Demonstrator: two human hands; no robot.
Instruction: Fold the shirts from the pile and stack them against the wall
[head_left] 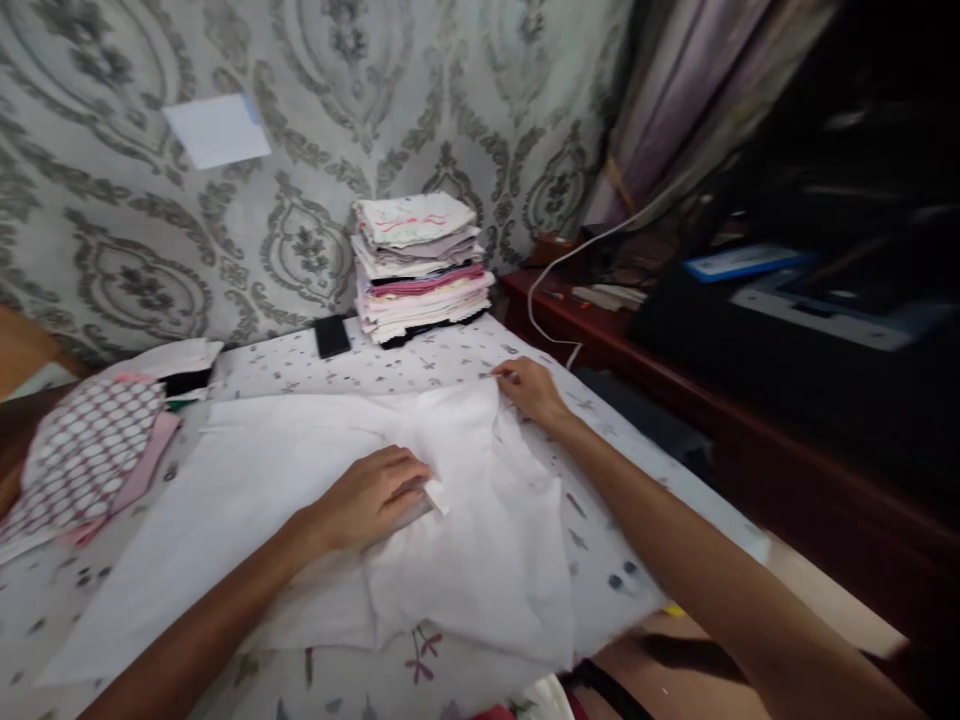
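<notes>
A white garment (457,560) lies spread over the patterned sheet, wrinkled on its right side and flatter on its left. My left hand (375,490) rests on the middle of it, fingers curled and closed on the cloth, with a small white tab sticking out by the fingertips. At the garment's far right corner, my right hand (529,388) pinches the edge between thumb and fingers. The exact kind of garment cannot be made out.
Behind stands a stack of folded clothes (420,265) against the wallpaper, with a black phone-like object (331,337) beside it. Checked and pink clothes (97,450) lie at the left. A dark red wooden desk (675,370) with a white cable (534,290) borders the right side.
</notes>
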